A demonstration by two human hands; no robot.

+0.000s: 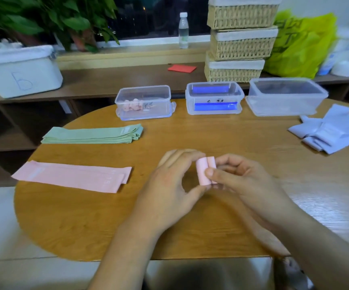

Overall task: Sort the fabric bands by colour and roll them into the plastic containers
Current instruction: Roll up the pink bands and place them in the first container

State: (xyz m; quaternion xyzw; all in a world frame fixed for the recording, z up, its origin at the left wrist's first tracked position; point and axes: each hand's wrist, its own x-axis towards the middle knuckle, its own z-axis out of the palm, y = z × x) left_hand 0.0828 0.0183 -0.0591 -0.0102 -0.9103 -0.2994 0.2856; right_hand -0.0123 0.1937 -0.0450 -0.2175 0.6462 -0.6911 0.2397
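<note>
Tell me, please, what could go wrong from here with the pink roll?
The roll is held only by the left grip and right grip, with nothing visibly securing it; if either loosens, it will likely unwind. The box with pink rolls stands at the far side of the table, so the roll may slacken on the way. The middle box beside it looks similar, so the roll could land there by mistake.

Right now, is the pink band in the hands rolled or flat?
Rolled: the pink band is a short tight roll pinched between left hand and right hand.
</note>
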